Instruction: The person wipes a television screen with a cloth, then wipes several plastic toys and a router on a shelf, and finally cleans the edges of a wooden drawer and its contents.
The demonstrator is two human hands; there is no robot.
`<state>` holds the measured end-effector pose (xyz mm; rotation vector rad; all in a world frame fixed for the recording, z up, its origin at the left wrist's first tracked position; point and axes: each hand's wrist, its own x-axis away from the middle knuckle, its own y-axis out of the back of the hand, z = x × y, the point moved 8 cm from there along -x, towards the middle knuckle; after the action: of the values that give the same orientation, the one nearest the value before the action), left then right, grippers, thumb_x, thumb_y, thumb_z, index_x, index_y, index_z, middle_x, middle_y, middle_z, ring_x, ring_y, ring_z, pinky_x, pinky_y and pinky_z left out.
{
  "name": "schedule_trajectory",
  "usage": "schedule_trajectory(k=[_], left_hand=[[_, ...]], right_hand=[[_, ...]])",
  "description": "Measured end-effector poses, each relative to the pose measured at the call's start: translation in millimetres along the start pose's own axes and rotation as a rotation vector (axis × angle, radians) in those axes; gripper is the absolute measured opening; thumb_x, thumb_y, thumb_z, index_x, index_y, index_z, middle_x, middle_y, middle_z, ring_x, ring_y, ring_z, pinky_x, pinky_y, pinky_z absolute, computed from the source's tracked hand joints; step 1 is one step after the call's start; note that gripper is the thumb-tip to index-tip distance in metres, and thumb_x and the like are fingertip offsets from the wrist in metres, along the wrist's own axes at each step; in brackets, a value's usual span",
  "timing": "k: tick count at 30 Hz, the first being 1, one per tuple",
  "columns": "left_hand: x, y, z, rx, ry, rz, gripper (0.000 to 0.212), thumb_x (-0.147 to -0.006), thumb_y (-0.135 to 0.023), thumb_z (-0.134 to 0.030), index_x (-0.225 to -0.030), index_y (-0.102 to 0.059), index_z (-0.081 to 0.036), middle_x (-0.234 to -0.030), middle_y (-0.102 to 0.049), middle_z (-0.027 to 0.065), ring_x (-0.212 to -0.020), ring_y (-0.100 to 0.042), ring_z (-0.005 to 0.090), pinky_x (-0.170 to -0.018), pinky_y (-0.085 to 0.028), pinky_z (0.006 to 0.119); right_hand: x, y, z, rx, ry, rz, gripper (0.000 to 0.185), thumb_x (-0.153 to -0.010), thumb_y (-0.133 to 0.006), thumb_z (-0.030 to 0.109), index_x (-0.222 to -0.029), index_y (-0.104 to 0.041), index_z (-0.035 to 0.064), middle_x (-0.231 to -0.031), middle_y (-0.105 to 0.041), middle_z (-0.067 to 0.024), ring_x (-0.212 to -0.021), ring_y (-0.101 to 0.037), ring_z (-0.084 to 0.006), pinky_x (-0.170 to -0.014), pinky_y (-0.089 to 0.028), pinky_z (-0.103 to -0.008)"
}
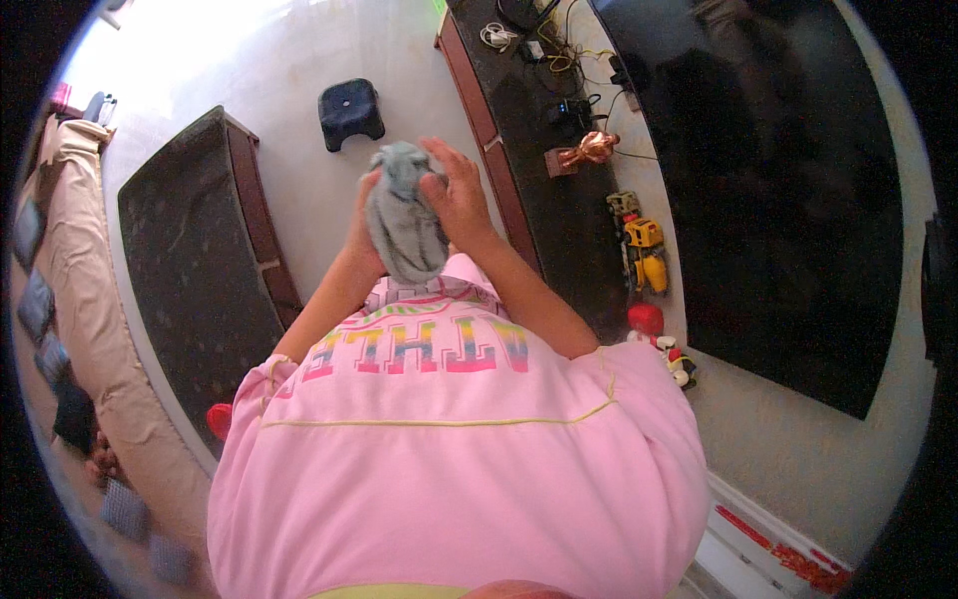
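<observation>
A bunched grey cloth (410, 224) is held up between my two hands, above the front of the pink shirt. My left hand (367, 217) lies along the cloth's left side, its fingers mostly hidden behind the fabric. On the right side, my right hand (458, 195) presses its thumb against the cloth near the top, with the fingers raised. The cloth hangs down in folds and is slightly blurred. Beyond it, a dark plastic stool (350, 112) stands on the pale floor.
A low dark-topped table (187, 217) is at left, beside a beige sofa (97, 314) with cushions. At right, a long dark-topped cabinet (539, 172) carries cables, a copper-coloured figurine (591, 148) and a yellow toy vehicle (645, 233), below a large television (771, 187).
</observation>
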<state>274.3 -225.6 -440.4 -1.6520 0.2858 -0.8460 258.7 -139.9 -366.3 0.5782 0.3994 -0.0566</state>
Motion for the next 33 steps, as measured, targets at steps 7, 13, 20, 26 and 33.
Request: schedule_trajectory(k=[7, 13, 20, 26, 33], left_hand=[[-77.9, -54.2, -87.1, -0.125, -0.244, 0.189, 0.043, -0.081, -0.041, -0.042, -0.104, -0.054, -0.008, -0.099, -0.059, 0.0115, -0.086, -0.057, 0.0266, -0.077, -0.047, 0.04], [-187.7, -54.8, -125.4, -0.189, -0.329, -0.002, 0.04, -0.082, -0.039, -0.04, -0.102, -0.054, -0.008, -0.097, -0.059, 0.011, -0.084, -0.056, 0.0249, -0.076, -0.047, 0.038], [-234.2, -69.7, -141.1, -0.137, -0.342, -0.074, 0.044, -0.083, -0.04, -0.042, -0.107, -0.052, -0.007, -0.1, -0.057, 0.0103, -0.09, -0.055, 0.0246, -0.079, -0.046, 0.039], [-243.6, -22.3, -163.9, -0.313, -0.477, -0.519, 0.041, -0.084, -0.042, -0.04, -0.106, -0.053, -0.008, -0.099, -0.058, 0.0091, -0.088, -0.056, 0.0228, -0.077, -0.047, 0.037], [-279.4, -46.2, -166.2, -0.168, -0.37, -0.433, 0.032, -0.086, -0.043, -0.032, -0.103, -0.052, -0.006, -0.094, -0.058, 0.0079, -0.08, -0.058, 0.0204, -0.069, -0.051, 0.034]], right_hand=[[-15.8, 74.4, -292.1, -0.687, -1.015, -0.389, 0.027, -0.085, -0.051, 0.027, -0.101, -0.053, 0.0053, -0.084, -0.062, -0.0075, -0.065, -0.059, -0.0152, -0.054, -0.047, -0.0249], [-17.3, 145.5, -518.8, -0.523, -1.495, -0.649, 0.036, -0.078, -0.061, 0.03, -0.097, -0.05, 0.0018, -0.08, -0.06, -0.0113, -0.061, -0.058, -0.0195, -0.045, -0.047, -0.0282], [3.1, 153.8, -615.4, -0.296, -1.943, -0.669, 0.044, -0.073, -0.065, 0.038, -0.099, -0.047, 0.0074, -0.08, -0.05, -0.0136, -0.058, -0.052, -0.0258, -0.046, -0.046, -0.0331], [9.1, 136.3, -666.3, -0.663, -1.888, -0.771, 0.026, -0.081, -0.055, 0.033, -0.081, -0.046, 0.0087, -0.083, -0.053, -0.0151, -0.062, -0.055, -0.0274, -0.053, -0.048, -0.0362], [-37.0, 156.7, -617.8, -0.359, -1.723, -0.354, 0.031, -0.084, -0.052, 0.026, -0.097, -0.051, -0.0019, -0.085, -0.058, -0.0141, -0.065, -0.058, -0.0214, -0.054, -0.048, -0.0321]])
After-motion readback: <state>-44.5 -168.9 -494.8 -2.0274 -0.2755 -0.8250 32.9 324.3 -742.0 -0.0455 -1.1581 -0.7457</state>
